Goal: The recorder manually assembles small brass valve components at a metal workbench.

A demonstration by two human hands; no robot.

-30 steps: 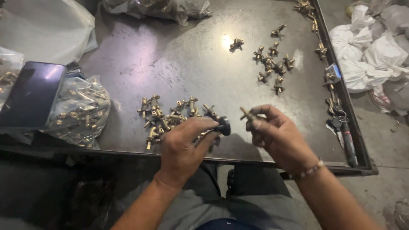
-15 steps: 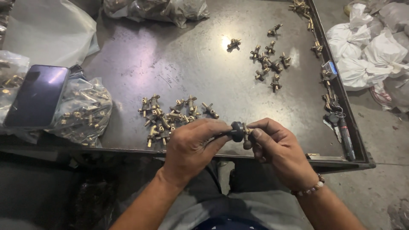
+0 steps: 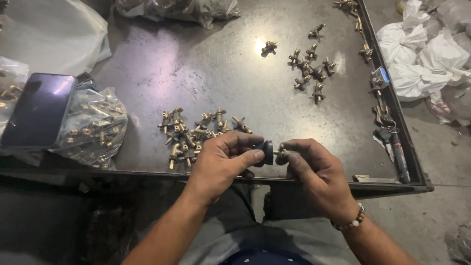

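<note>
- The left hand (image 3: 221, 164) pinches a black knob (image 3: 267, 152); the right hand (image 3: 314, 172) pinches a small brass fitting (image 3: 280, 153) meeting it, over the surface's (image 3: 206, 73) 6 o'clock edge.
- Risk, as I judge it: the fitting could slip off that edge, since the grip is fingertips only.
- Counts: roughly 15 brass valves (image 3: 196, 135) in the near pile, about 10 in the pile (image 3: 309, 68) at 1 o'clock, 1 phone (image 3: 39, 110) at 9 o'clock.

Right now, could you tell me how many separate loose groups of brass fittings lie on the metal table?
2: one pile just beyond the left hand, one cluster far right. More fittings sit in a clear bag at left.
</note>
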